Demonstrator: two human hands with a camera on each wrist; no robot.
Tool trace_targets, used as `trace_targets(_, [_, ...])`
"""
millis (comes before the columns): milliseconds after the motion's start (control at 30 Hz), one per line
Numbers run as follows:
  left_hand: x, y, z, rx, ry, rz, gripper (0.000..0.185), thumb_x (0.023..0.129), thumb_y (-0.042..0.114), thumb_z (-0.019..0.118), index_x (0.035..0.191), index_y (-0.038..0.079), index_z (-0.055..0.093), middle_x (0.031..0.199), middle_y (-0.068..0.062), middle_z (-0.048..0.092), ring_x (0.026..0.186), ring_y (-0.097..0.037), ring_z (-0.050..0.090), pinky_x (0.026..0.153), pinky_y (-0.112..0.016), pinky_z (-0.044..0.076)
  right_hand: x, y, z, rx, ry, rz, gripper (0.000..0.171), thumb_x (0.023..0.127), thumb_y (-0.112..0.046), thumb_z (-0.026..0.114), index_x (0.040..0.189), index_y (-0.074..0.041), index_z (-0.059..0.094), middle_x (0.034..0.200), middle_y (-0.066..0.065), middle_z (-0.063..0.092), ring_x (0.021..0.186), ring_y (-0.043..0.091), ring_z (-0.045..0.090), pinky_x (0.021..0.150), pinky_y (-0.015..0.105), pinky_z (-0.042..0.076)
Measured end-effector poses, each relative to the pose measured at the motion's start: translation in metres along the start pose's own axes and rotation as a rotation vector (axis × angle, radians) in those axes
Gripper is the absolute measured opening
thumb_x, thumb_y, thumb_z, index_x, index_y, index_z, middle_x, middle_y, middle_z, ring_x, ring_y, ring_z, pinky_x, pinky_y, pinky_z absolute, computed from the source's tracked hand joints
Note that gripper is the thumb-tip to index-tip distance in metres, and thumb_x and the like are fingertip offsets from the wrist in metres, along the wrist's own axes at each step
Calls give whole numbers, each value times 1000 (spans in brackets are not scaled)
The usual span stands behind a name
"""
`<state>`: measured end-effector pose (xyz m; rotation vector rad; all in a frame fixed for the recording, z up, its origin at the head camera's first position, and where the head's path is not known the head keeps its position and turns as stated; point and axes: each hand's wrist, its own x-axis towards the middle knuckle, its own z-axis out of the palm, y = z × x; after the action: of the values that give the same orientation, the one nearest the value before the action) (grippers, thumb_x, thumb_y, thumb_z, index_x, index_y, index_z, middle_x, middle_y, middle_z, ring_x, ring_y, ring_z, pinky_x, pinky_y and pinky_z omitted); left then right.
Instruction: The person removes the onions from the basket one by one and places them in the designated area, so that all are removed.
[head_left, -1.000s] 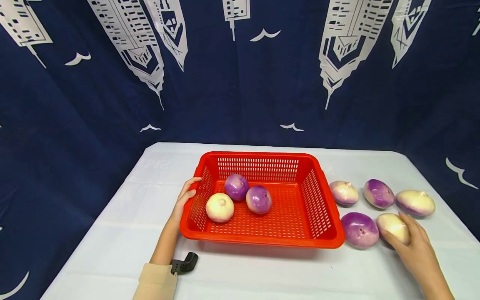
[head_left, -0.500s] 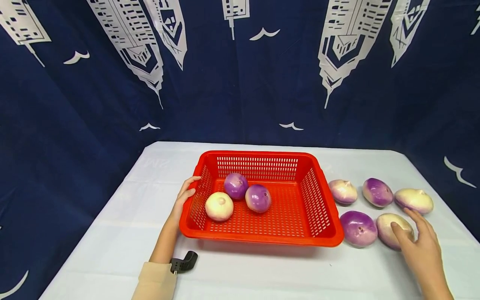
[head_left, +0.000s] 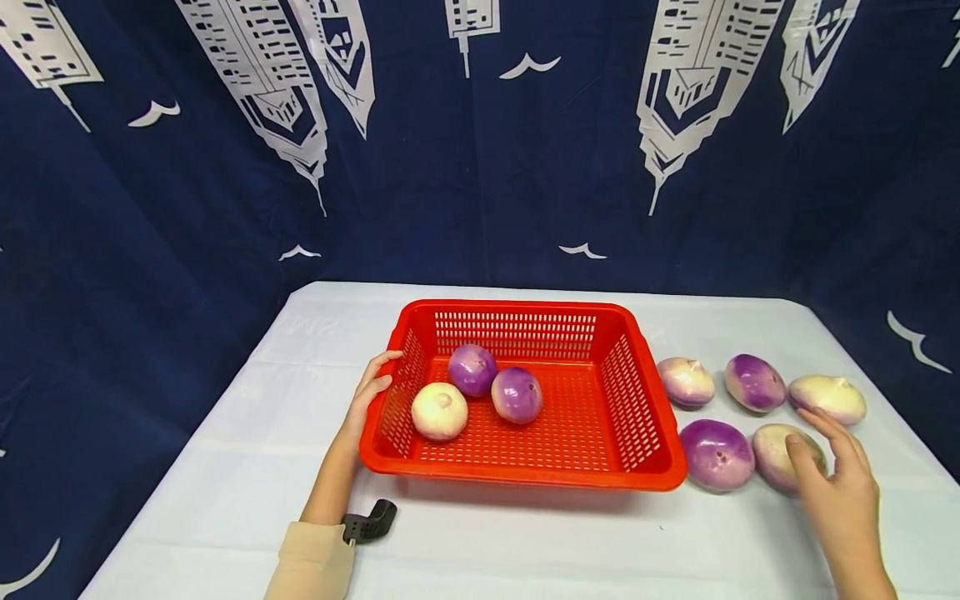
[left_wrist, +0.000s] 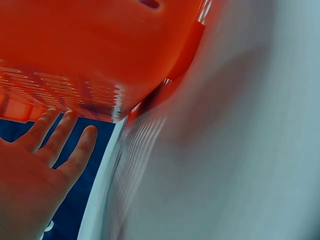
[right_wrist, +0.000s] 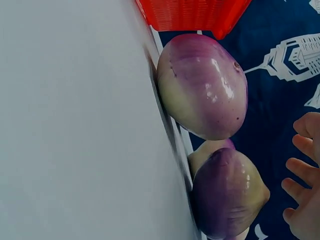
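A red slotted basket stands mid-table and holds a pale onion and two purple onions. My left hand rests against the basket's left wall with straight fingers, thumb at the rim. In the left wrist view the left hand's fingers lie flat on the basket. My right hand hovers with spread fingers at a pale onion right of the basket, holding nothing. In the right wrist view the right hand's fingers stay apart from the nearest onion.
Several more onions lie on the white table right of the basket: a purple one beside the pale one, and three behind. A black clip sits at my left wrist. A dark blue curtain hangs behind.
My right hand has lifted off the pale onion it was lying on and drawn back slightly, fingers spreading. The left hand and basket have stayed put.
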<state>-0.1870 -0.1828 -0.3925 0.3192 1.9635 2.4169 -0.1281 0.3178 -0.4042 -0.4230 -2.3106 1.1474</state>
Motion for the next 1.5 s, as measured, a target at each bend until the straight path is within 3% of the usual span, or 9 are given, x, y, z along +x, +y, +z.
trace_targets(233, [1, 3, 0, -3, 4, -3, 37, 88, 8, 27, 119, 21, 41, 122, -4, 39, 106, -14, 44, 86, -24, 41, -10, -24, 8, -12, -64, -122, 40, 89, -16, 52, 128, -11, 50, 135, -29, 34, 135, 5, 25, 113, 39, 14])
trace_targets(500, [0, 1, -1, -6, 5, -14, 37, 89, 8, 26, 120, 22, 41, 124, -5, 38, 107, -15, 43, 86, -25, 41, -29, -55, 20, 4, -166, -367, 37, 87, -12, 57, 123, -8, 54, 130, -33, 33, 126, -13, 24, 112, 32, 18])
trace_targets(733, [1, 1, 0, -11, 12, -1, 37, 89, 8, 26, 122, 18, 39, 125, -6, 37, 109, -17, 42, 87, -25, 41, -30, -84, 29, 39, -321, -451, 44, 87, -13, 57, 130, -12, 47, 135, 10, 43, 125, -16, 22, 99, 61, 22])
trace_targets(800, [1, 2, 1, -18, 16, -4, 37, 88, 8, 26, 121, 18, 40, 125, -7, 38, 109, -18, 41, 87, -25, 40, -30, -91, 33, 28, -344, -481, 45, 86, -13, 58, 130, -12, 47, 132, 13, 44, 124, -15, 25, 103, 54, 24])
trace_targets(867, [1, 2, 1, -20, 15, -6, 37, 89, 8, 26, 121, 19, 40, 125, -7, 37, 110, -19, 41, 87, -25, 40, -29, -99, 36, 23, -359, -517, 47, 85, -12, 60, 130, -11, 47, 131, 13, 45, 122, -10, 34, 106, 34, 31])
trace_targets(967, [0, 2, 1, -15, 14, -11, 37, 89, 7, 25, 120, 20, 40, 126, -8, 37, 110, -19, 41, 88, -26, 40, -28, -111, 41, 11, -383, -557, 49, 83, -12, 62, 130, -11, 47, 130, 11, 46, 114, 10, 47, 89, 6, 36])
trace_targets(1033, [0, 2, 1, -11, 11, -11, 38, 89, 7, 25, 121, 20, 40, 126, -8, 36, 110, -19, 41, 89, -27, 40, -27, -119, 44, 2, -413, -573, 51, 83, -13, 63, 131, -11, 45, 131, 11, 45, 110, 21, 49, 85, 10, 42])
trace_targets(1200, [1, 2, 1, -9, 15, -15, 38, 88, 7, 25, 121, 19, 40, 125, -6, 36, 109, -16, 41, 88, -25, 40, -25, -137, 53, -27, -515, -558, 58, 84, -21, 62, 136, -13, 38, 137, 15, 38, 121, 35, 39, 92, 56, 35])
trace_targets(1500, [2, 0, 0, -1, 19, -6, 39, 88, 7, 26, 124, 13, 37, 123, -5, 38, 107, -15, 43, 86, -24, 40, -28, -157, 75, -122, -654, -523, 72, 83, -40, 60, 142, -18, 26, 145, 14, 26, 130, 37, 31, 94, 60, 35])
